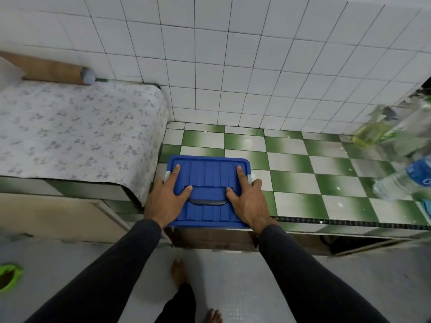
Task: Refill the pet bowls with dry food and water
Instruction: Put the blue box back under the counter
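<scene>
A blue plastic storage box [210,169] with a ribbed lid and a dark carry handle sits on the green-and-white checkered counter [303,183], near its front edge. My left hand [166,199] lies flat on the lid's left side, fingers curling over the left edge by a grey clip. On the lid's right side rests my right hand [248,199], its fingers around the right edge and its thumb by the handle. A green pet bowl [10,275] shows partly at the left edge on the floor.
A floral-covered surface [77,131] stands left of the box, with a wooden roller [46,69] behind it. Plastic water bottles [405,178] and a yellowish bottle [370,132] lie at the counter's right end. White tiled wall behind; my bare feet on grey floor below.
</scene>
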Tool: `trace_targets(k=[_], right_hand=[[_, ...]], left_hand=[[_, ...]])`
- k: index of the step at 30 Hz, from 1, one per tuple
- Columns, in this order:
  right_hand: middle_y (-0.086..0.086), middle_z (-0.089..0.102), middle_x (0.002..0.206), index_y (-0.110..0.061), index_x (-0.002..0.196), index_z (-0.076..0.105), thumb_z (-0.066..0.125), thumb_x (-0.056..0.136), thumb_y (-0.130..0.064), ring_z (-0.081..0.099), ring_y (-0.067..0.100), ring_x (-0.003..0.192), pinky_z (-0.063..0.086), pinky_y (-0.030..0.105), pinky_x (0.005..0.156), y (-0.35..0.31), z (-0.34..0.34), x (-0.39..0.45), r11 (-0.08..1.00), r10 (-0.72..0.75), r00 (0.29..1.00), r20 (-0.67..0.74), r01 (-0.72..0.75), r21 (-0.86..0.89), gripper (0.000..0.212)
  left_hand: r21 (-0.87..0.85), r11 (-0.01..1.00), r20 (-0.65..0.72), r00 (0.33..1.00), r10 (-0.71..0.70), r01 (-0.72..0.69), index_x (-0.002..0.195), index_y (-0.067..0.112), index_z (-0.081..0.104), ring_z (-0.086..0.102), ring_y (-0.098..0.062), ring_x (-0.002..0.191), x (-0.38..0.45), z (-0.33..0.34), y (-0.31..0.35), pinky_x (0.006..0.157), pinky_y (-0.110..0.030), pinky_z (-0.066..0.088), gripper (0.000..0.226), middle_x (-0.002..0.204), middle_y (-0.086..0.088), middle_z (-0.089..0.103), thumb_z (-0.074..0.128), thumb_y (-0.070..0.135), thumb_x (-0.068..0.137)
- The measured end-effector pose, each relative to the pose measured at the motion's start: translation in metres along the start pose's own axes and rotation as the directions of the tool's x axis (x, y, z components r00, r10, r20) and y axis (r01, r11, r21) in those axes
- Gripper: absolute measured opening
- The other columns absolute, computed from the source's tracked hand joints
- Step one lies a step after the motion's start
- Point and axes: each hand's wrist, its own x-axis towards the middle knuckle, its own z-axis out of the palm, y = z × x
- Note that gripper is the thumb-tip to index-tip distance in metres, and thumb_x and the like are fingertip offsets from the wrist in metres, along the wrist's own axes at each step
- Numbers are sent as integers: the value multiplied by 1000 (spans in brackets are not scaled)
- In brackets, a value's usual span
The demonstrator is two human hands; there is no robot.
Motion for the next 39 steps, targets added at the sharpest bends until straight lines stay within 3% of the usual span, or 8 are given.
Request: trace_targets(k=[3, 7, 14, 19, 26, 32, 35, 39], right_hand=[[0, 25, 112, -50, 155, 3, 47, 93, -69, 51, 18, 83, 54, 37, 87, 6, 0, -29, 1000, -4, 1000, 7, 4, 6, 79], [1, 28, 114, -49, 156, 3, 48, 93, -68, 51, 18, 88, 54, 37, 89, 12, 3, -62, 1000, 15, 999, 34, -16, 20, 80], [7, 33, 129, -52, 154, 2, 49, 92, -68, 57, 25, 99, 56, 41, 93, 15, 22, -105, 995, 96, 993, 67, -97, 14, 80], [5, 32, 123, -54, 154, 0, 50, 91, -70, 58, 28, 101, 57, 46, 92, 20, 44, -128, 991, 134, 989, 68, -136, 20, 82], [6, 32, 127, -58, 152, -3, 51, 91, -68, 56, 27, 110, 55, 40, 93, 42, 89, -153, 988, 148, 985, 94, -152, 37, 82], [-2, 28, 115, -61, 150, -1, 53, 91, -66, 51, 18, 95, 58, 40, 88, 78, 129, -155, 988, 118, 987, 106, -127, 89, 80], [1, 30, 128, -61, 150, -2, 54, 91, -64, 54, 25, 107, 54, 42, 91, 101, 156, -149, 988, 128, 984, 126, -138, 72, 81], [5, 33, 133, -60, 151, -1, 55, 92, -62, 55, 27, 108, 55, 42, 89, 136, 201, -138, 988, 128, 984, 120, -137, 67, 81]], left_hand=[[-15, 1000, -21, 1000, 0, 0, 159, 54, 13, 40, -35, 144, -31, 1, -1, 114, -45, 41, 81, 155, -13, 38, 54, 73, 91], [-33, 999, -22, 1000, -10, 9, 158, 54, 15, 54, -28, 116, -64, 1, -12, 96, -37, 49, 82, 123, -5, 48, 55, 74, 89], [-33, 999, 4, 1000, 14, -14, 159, 52, 19, 52, -17, 95, -101, 5, -33, 81, -34, 47, 83, 100, 6, 48, 57, 73, 88], [-68, 997, 30, 999, 30, -28, 159, 49, 20, 55, -22, 123, -117, 15, -58, 99, -37, 50, 84, 132, -2, 57, 60, 70, 88], [-46, 999, 52, 999, 1, 2, 160, 43, 25, 56, -22, 118, -142, 42, -94, 98, -37, 50, 84, 129, -3, 58, 63, 66, 88], [-15, 1000, 70, 997, -23, 24, 161, 42, 20, 54, -25, 123, -150, 90, -127, 104, -43, 49, 87, 137, -6, 56, 63, 65, 89], [-9, 998, 77, 996, -54, 55, 160, 44, 19, 52, -27, 127, -148, 123, -145, 105, -41, 46, 87, 142, -9, 53, 64, 65, 89], [21, 998, 102, 993, -63, 61, 161, 43, 18, 55, -29, 115, -138, 172, -176, 93, -37, 46, 86, 127, -10, 55, 62, 66, 90]])
